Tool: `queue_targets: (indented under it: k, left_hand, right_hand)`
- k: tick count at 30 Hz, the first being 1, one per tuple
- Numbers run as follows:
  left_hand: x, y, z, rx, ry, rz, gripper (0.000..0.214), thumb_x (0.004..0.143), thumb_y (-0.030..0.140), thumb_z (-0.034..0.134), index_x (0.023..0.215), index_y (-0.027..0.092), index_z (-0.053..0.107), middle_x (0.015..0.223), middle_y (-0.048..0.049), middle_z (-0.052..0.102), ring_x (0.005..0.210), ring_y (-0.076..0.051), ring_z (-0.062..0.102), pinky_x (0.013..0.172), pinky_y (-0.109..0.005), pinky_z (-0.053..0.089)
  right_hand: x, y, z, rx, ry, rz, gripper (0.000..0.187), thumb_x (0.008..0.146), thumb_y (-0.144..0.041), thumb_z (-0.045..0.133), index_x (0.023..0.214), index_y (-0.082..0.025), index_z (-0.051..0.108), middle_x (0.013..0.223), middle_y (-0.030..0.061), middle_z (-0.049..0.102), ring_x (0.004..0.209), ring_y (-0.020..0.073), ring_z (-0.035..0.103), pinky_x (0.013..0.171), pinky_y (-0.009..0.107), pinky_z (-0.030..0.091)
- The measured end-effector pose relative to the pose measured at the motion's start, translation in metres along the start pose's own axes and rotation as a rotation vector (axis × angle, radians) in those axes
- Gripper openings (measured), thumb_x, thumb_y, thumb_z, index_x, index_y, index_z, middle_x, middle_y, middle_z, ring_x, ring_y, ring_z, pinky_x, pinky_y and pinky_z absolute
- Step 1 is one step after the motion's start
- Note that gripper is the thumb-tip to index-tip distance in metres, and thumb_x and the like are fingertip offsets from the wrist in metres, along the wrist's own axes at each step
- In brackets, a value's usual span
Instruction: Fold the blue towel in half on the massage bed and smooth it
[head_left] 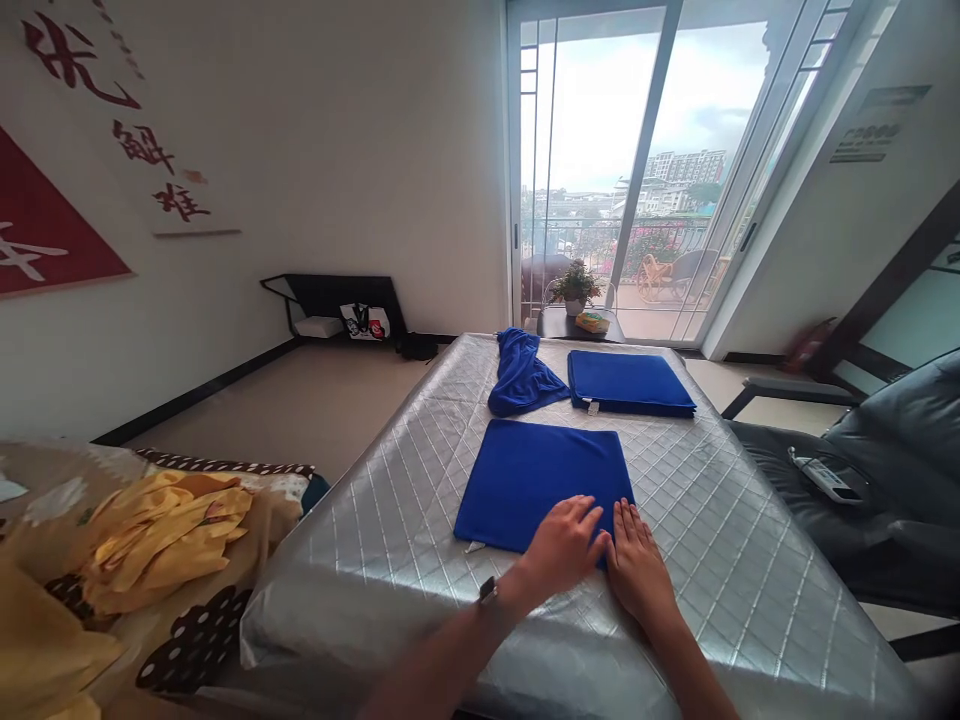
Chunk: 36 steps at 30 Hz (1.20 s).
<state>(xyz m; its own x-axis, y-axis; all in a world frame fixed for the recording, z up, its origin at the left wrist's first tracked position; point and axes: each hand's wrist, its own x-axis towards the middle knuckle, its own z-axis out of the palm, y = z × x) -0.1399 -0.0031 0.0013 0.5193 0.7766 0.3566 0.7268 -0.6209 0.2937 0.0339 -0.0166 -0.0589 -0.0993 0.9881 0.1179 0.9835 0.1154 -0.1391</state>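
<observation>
Loosely open, the left hand (566,545) rests on a flat royal-blue fabric square (525,480) lying on a silver quilted cover (375,520); the right hand (641,565), extended flat, touches its right edge. Beyond, a crumpled blue cloth (521,375) looks undone, crowding a seemingly finished blue stack (630,380). Bunched yellow fabric (169,530) lies left, a black padded chair (862,565) right.
</observation>
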Motion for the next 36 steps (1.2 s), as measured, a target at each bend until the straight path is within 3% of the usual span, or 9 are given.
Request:
queue_targets:
  k: [2,5,9,13,16,23,28,31,36]
  left_hand:
    - [0.016,0.006,0.018,0.045,-0.120,0.059,0.058,0.106,0.050,0.031,0.150,0.016,0.046,0.157,-0.0102,0.046,0.147,-0.024,0.036,0.121,-0.042,0.030]
    - [0.013,-0.007,0.026,0.077,-0.214,0.026,0.065,0.106,0.056,0.020,0.157,0.018,0.033,0.164,-0.0063,0.033,0.153,-0.022,0.023,0.125,-0.044,0.022]
    - [-0.025,-0.051,0.009,0.141,-0.198,-0.128,0.069,0.104,0.061,0.018,0.160,0.021,0.026,0.166,-0.0043,0.025,0.154,-0.022,0.017,0.126,-0.045,0.019]
    - [-0.071,-0.099,-0.009,0.249,-0.154,-0.418,0.074,0.102,0.065,0.020,0.160,0.020,0.024,0.166,-0.0079,0.024,0.154,-0.027,0.017,0.125,-0.051,0.020]
    - [-0.093,-0.119,-0.012,0.283,-0.115,-0.529,0.079,0.101,0.067,0.021,0.160,0.015,0.021,0.167,-0.0121,0.019,0.155,-0.029,0.015,0.124,-0.050,0.023]
    - [-0.098,-0.113,-0.012,0.250,-0.060,-0.557,0.084,0.099,0.070,0.025,0.159,0.012,0.024,0.167,-0.0164,0.017,0.154,-0.031,0.015,0.123,-0.051,0.026]
    - [-0.096,-0.112,-0.018,0.218,-0.076,-0.556,0.086,0.098,0.071,0.027,0.159,0.011,0.027,0.166,-0.0179,0.018,0.154,-0.032,0.017,0.122,-0.052,0.026]
    - [-0.095,-0.111,-0.020,0.212,-0.083,-0.556,0.085,0.098,0.071,0.028,0.159,0.012,0.027,0.166,-0.0172,0.019,0.153,-0.032,0.017,0.122,-0.052,0.027]
    - [-0.099,-0.115,-0.019,0.232,-0.079,-0.551,0.086,0.098,0.072,0.026,0.159,0.012,0.027,0.166,-0.0163,0.021,0.153,-0.032,0.019,0.121,-0.051,0.028]
  right_hand:
    - [0.000,0.000,-0.001,-0.014,-0.012,-0.002,0.064,0.099,-0.030,0.021,0.155,-0.002,0.034,0.164,0.0164,0.026,0.154,0.0256,0.017,0.125,0.045,0.018]
    - [0.001,-0.001,-0.002,-0.014,-0.019,0.015,0.066,0.100,-0.036,0.021,0.156,-0.003,0.033,0.164,0.0158,0.026,0.154,0.0254,0.016,0.124,0.044,0.018]
    - [0.001,-0.003,-0.004,0.001,-0.026,0.041,0.069,0.101,-0.040,0.018,0.157,-0.001,0.027,0.165,0.0165,0.023,0.154,0.0244,0.013,0.125,0.044,0.015]
    - [0.001,-0.006,-0.008,0.030,-0.046,0.056,0.069,0.102,-0.040,0.017,0.158,-0.001,0.024,0.167,0.0148,0.018,0.155,0.0231,0.010,0.126,0.043,0.012]
    - [0.001,-0.008,-0.009,0.042,-0.060,0.075,0.069,0.102,-0.041,0.019,0.158,-0.001,0.024,0.167,0.0142,0.017,0.155,0.0230,0.010,0.126,0.043,0.011]
    - [0.002,-0.007,-0.017,-0.002,-0.100,0.073,0.068,0.102,-0.042,0.023,0.157,-0.002,0.030,0.165,0.0151,0.023,0.153,0.0252,0.019,0.125,0.044,0.017]
    - [0.028,-0.005,-0.038,-0.071,-0.132,0.053,0.064,0.102,-0.040,0.022,0.152,-0.005,0.042,0.159,0.0158,0.037,0.148,0.0275,0.034,0.123,0.047,0.021]
    - [0.049,-0.004,-0.039,-0.052,-0.064,0.034,0.064,0.103,-0.040,0.021,0.154,-0.005,0.038,0.162,0.0151,0.032,0.151,0.0251,0.027,0.124,0.046,0.018]
    - [0.062,0.002,-0.019,-0.030,-0.068,0.072,0.068,0.103,-0.043,0.022,0.157,-0.002,0.027,0.166,0.0151,0.022,0.154,0.0239,0.017,0.125,0.041,0.014]
